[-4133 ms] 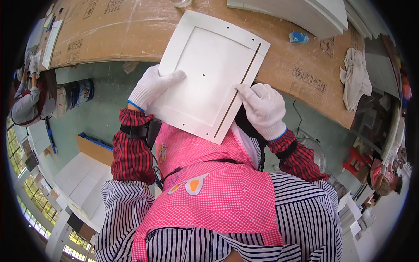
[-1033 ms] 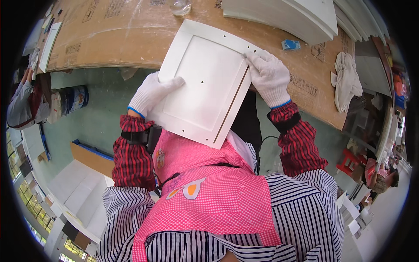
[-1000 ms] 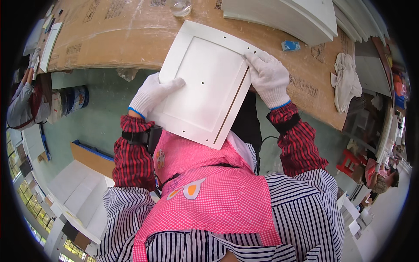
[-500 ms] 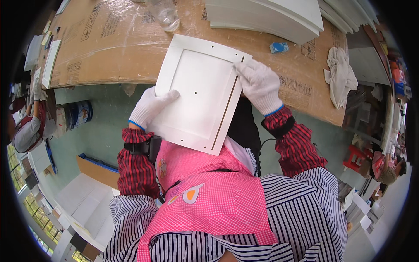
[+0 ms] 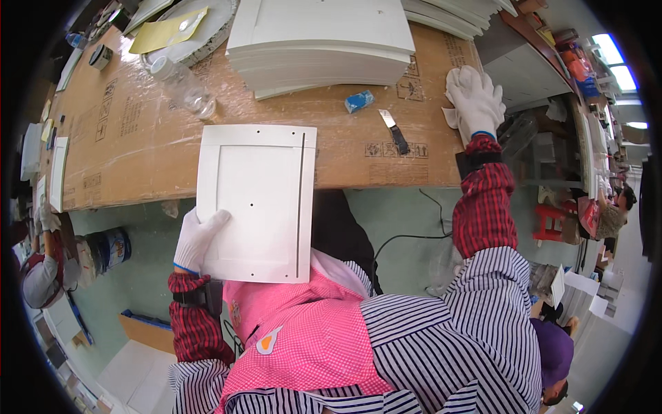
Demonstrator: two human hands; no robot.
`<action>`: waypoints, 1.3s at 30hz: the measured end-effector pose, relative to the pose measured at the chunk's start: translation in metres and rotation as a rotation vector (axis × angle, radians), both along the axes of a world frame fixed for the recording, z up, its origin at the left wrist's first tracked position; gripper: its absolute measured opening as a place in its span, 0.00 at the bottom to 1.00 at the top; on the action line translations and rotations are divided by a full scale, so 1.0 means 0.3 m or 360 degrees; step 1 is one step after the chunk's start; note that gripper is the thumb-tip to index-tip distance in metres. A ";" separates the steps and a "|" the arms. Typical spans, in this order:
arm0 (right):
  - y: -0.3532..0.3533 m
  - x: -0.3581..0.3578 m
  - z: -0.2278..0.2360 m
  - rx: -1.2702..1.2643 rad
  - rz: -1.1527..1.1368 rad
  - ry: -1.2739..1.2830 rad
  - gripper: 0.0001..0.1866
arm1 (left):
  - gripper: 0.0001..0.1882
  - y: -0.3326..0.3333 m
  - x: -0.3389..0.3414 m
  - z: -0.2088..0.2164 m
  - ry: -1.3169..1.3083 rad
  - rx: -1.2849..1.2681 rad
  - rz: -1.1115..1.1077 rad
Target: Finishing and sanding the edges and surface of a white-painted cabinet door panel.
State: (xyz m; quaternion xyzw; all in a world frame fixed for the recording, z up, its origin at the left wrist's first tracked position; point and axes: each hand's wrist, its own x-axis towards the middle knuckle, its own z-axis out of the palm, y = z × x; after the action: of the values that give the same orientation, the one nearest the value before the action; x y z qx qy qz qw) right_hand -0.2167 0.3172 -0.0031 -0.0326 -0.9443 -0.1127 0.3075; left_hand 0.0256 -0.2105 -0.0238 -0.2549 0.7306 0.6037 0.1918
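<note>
My left hand [image 5: 200, 238], in a white knit glove, grips the left edge of a white framed panel [image 5: 252, 207], thumb on its face. The panel leans upright between my lap and the table's front edge. It has a recessed centre, small dark holes and a long dark groove down its right side. My right hand [image 5: 476, 100], also gloved, is closed over a white cloth [image 5: 450, 119] at the table's right end; glove and cloth blend, and most of the cloth is hidden. A scraper [image 5: 394, 132] with a dark handle lies on the table to its left.
A stack of white panels [image 5: 321, 65] stands on the cardboard-covered table [image 5: 138, 165]. Nearby are a small blue block [image 5: 359, 101], a clear plastic bottle [image 5: 183, 86] on its side and yellow sandpaper [image 5: 169, 31]. A cable [image 5: 414, 237] hangs below. Other people work at both sides.
My right hand has left the panel's upper right corner and moved right onto the cloth. The scraper now shows on the table. My left hand still holds the panel, now straighter. The view has shifted.
</note>
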 end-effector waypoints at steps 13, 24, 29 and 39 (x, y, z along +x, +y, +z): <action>-0.048 0.506 -0.006 -0.0903 0.0508 -0.0537 0.15 | 0.23 0.112 -0.005 0.043 0.0018 -0.0034 -0.0202; -0.752 0.395 -0.061 -0.0617 0.0679 -0.0771 0.13 | 0.24 0.082 -0.011 -0.047 0.0056 0.0066 -0.0249; -0.768 0.588 -0.093 -0.0629 0.0977 -0.0868 0.13 | 0.24 0.073 -0.009 -0.067 0.0034 0.0008 -0.0290; -0.744 0.627 -0.094 -0.0630 0.1208 -0.0843 0.10 | 0.24 0.054 -0.009 -0.105 0.0005 0.0082 -0.0346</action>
State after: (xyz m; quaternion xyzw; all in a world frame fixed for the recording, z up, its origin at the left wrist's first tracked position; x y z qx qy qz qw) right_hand -0.0286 0.0940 -0.0312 0.2853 -0.9384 0.1839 0.0645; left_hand 0.0228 -0.1944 -0.0554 -0.1681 0.7384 0.5984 0.2616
